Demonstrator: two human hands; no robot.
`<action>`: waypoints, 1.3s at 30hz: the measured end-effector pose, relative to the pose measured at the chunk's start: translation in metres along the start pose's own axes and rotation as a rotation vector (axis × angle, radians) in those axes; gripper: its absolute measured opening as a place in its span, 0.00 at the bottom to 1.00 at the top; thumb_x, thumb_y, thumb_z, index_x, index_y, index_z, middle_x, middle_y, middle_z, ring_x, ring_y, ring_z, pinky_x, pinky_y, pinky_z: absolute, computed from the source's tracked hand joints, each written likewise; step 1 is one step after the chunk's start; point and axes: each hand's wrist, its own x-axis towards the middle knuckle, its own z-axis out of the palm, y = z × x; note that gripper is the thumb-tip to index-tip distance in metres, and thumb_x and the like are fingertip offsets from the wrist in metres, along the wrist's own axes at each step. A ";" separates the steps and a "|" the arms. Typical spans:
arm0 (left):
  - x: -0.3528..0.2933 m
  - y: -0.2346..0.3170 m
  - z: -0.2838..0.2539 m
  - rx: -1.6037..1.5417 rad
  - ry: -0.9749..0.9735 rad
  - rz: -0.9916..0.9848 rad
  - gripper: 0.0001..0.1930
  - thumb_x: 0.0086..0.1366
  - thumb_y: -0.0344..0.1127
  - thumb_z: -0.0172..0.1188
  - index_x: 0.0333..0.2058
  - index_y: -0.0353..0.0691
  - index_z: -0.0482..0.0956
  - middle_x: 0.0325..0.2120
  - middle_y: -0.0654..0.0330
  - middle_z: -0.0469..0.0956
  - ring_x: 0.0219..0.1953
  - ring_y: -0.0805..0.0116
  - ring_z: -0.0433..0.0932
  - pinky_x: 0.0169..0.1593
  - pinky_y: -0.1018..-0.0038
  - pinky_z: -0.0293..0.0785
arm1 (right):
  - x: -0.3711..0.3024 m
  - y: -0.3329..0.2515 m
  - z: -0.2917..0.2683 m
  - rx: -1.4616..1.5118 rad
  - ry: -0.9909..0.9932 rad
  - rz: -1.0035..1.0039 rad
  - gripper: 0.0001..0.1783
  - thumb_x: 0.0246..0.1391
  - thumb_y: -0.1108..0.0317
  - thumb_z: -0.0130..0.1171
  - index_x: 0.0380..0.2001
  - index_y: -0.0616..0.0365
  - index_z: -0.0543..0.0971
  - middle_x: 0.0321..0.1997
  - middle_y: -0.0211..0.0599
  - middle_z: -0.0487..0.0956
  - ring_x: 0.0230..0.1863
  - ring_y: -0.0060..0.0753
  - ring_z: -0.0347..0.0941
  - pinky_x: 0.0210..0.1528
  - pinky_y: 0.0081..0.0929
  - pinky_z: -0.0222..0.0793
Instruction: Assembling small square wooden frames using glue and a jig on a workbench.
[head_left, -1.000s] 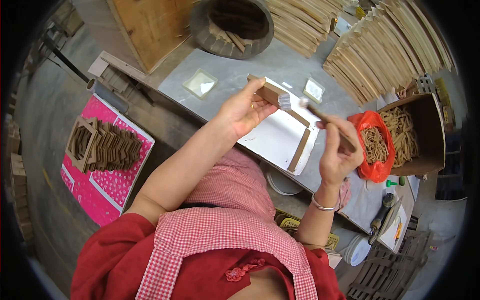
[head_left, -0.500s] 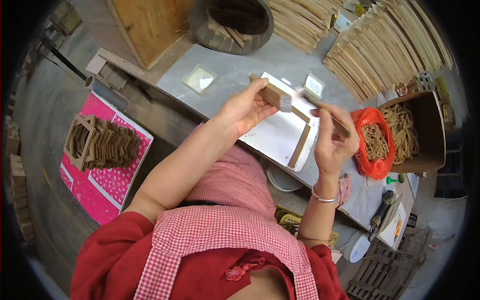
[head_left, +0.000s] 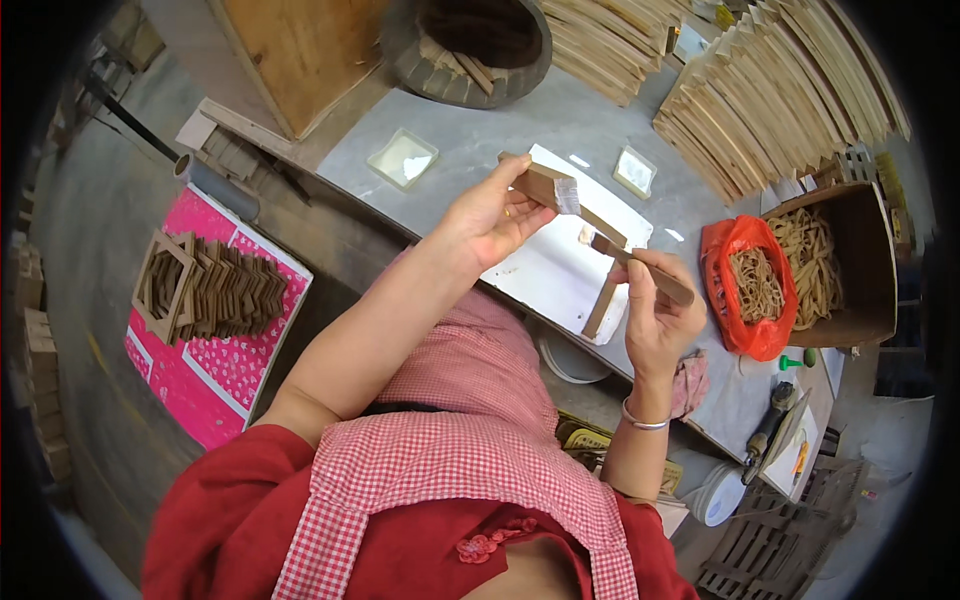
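Note:
My left hand (head_left: 490,222) grips a small stack of brown wood strips (head_left: 545,187) between thumb and fingers. The stack's cut ends look whitish and face right. My right hand (head_left: 662,318) is closed round a narrow brown wooden stick (head_left: 665,278), thick at the hand and thinner toward its tip, which points at the stack but stays apart from it. Whether that tip has bristles, I cannot tell. Below both hands lies a white board (head_left: 535,285). On it rests a brown wood strip (head_left: 600,308), partly hidden by my right hand; another strip lies near its far end.
Two shallow clear dishes (head_left: 403,160) sit on the grey table. At right are a red bag (head_left: 717,285) of rubber bands and a cardboard box (head_left: 868,275). Behind stand wood piles (head_left: 790,90) and a dark round container (head_left: 400,70). Hexagonal wooden frames (head_left: 215,285) lie on a pink surface, left.
My right hand has drawn the stick's tip down and slightly back from the stack's ends. The left hand holds the stack in nearly the same place.

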 end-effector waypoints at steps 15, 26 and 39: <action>0.000 0.000 -0.008 0.007 -0.019 0.022 0.28 0.66 0.45 0.68 0.56 0.37 0.66 0.51 0.48 0.67 0.53 0.56 0.73 0.54 0.67 0.83 | 0.026 0.006 0.052 0.378 0.345 0.045 0.06 0.66 0.76 0.60 0.40 0.70 0.80 0.33 0.43 0.83 0.29 0.29 0.82 0.32 0.26 0.83; -0.005 0.002 0.001 -0.030 -0.009 0.022 0.28 0.67 0.44 0.68 0.57 0.36 0.66 0.51 0.48 0.66 0.53 0.57 0.73 0.55 0.68 0.83 | 0.014 0.012 0.044 0.342 0.168 0.018 0.05 0.65 0.77 0.59 0.40 0.70 0.81 0.36 0.43 0.83 0.31 0.29 0.83 0.31 0.25 0.82; -0.007 -0.005 -0.008 0.168 -0.026 0.044 0.26 0.66 0.46 0.68 0.52 0.32 0.70 0.48 0.50 0.72 0.50 0.59 0.77 0.55 0.65 0.80 | 0.033 0.020 0.011 0.224 0.537 0.028 0.10 0.68 0.70 0.59 0.40 0.68 0.80 0.31 0.40 0.83 0.26 0.24 0.79 0.30 0.20 0.76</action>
